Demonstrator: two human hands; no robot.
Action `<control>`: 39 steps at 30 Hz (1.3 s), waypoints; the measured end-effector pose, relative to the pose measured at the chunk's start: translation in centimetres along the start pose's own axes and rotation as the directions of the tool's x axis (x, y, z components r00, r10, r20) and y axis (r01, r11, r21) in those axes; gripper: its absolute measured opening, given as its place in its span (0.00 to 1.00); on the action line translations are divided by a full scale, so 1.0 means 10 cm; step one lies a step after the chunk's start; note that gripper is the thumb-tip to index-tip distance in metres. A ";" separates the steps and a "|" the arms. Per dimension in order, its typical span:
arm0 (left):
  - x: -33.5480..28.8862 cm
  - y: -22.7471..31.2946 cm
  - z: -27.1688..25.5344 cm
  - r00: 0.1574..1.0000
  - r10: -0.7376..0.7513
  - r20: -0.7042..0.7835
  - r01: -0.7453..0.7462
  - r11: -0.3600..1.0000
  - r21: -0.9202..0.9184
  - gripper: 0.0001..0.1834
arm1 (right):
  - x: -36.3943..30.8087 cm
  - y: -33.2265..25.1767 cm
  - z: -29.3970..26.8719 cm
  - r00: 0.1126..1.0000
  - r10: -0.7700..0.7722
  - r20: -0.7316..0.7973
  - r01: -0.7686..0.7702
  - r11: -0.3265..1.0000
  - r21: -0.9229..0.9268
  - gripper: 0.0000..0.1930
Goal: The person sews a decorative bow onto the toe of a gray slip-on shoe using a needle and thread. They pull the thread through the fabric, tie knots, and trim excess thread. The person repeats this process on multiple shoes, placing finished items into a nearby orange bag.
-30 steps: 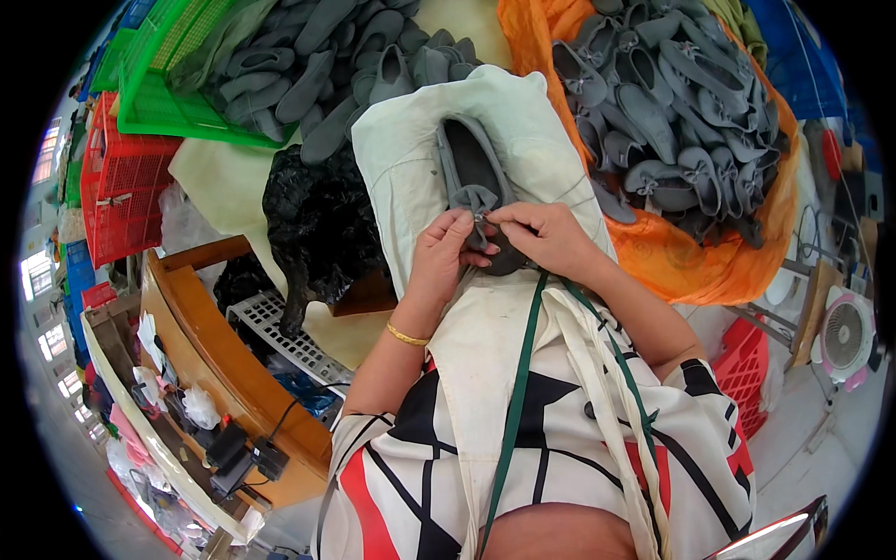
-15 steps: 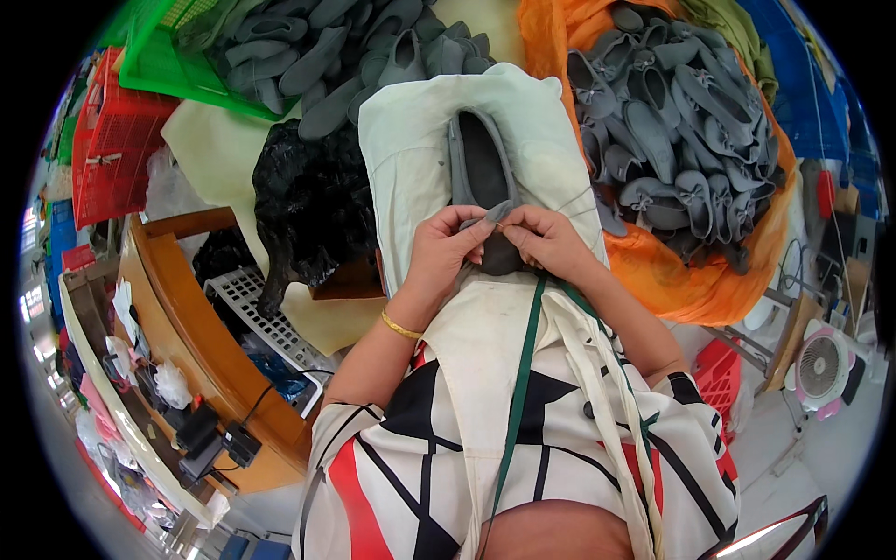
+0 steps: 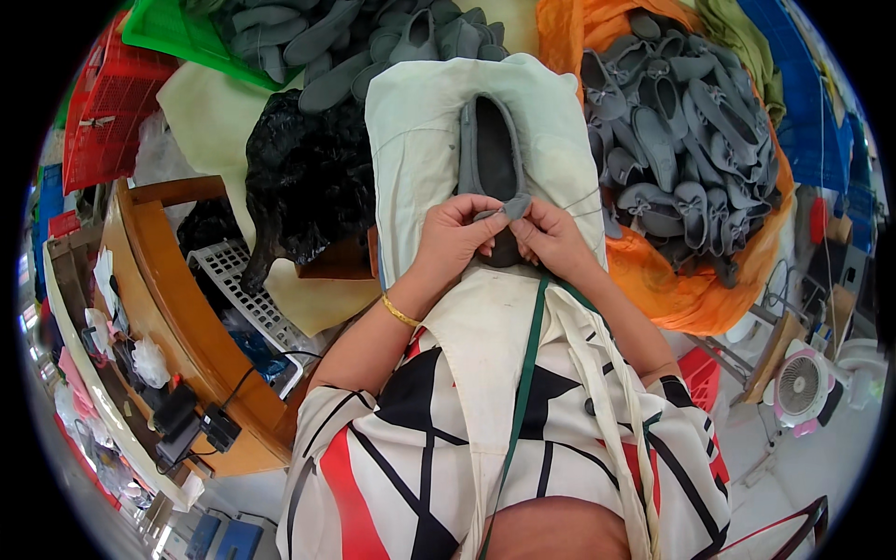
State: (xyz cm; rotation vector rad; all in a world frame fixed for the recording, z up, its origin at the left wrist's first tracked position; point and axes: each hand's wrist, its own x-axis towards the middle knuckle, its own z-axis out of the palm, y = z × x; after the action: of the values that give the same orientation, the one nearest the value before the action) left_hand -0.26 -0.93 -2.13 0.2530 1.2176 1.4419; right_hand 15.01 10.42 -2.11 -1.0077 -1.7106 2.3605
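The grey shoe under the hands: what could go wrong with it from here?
The left hand and right hand pinch the grey fabric piece close together, so an uneven pull might skew it. They also partly cover the near end of the grey shoe, so a slip could go unnoticed. The soft-looking white cushion beneath might let the shoe shift.

At left there is brown wooden furniture (image 3: 201, 345); at right, one white-and-pink fan (image 3: 801, 385) above pale grey floor (image 3: 803, 467).
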 end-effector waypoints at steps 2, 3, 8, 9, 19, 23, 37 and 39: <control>-0.01 -0.02 0.00 1.000 0.003 -0.003 -0.003 1.000 -0.016 0.09 | -0.01 -0.01 -0.02 1.000 -0.009 0.025 0.009 1.000 -0.017 0.06; -0.01 -0.02 0.00 1.000 0.000 0.002 0.000 1.000 -0.020 0.09 | 0.00 0.02 -0.02 0.996 -0.087 0.026 0.088 0.996 -0.024 0.06; -0.02 -0.04 -0.01 1.000 -0.002 0.014 0.003 0.998 -0.055 0.10 | 0.04 0.13 -0.09 0.973 -0.204 0.108 0.205 0.979 0.004 0.06; -0.02 -0.04 -0.01 1.000 0.000 0.017 0.001 0.998 -0.056 0.11 | 0.03 0.12 -0.09 0.973 -0.202 0.113 0.201 0.979 0.016 0.06; -0.01 -0.06 -0.03 1.000 -0.005 0.024 0.007 0.994 -0.113 0.11 | 0.02 0.05 -0.14 0.979 -0.121 0.163 0.117 0.993 0.033 0.09; -0.01 -0.07 0.00 1.000 -0.001 -0.012 -0.001 0.986 -0.166 0.10 | 0.01 0.01 -0.09 0.982 -0.091 0.163 0.078 0.994 0.081 0.07; -0.02 -0.10 -0.06 1.000 0.005 -0.002 -0.005 1.000 -0.017 0.09 | 0.05 -0.11 0.09 0.993 -0.115 -0.011 0.115 0.990 0.076 0.20; -0.01 -0.10 -0.05 1.000 0.002 0.017 -0.003 0.999 0.034 0.08 | 0.05 -0.14 0.10 0.995 -0.098 -0.032 0.101 0.992 0.082 0.23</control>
State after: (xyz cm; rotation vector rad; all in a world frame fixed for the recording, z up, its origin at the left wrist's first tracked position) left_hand 0.02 -1.56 -3.10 0.2897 1.2298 1.4195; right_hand 13.64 10.30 -0.96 -0.9156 -1.5988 2.3234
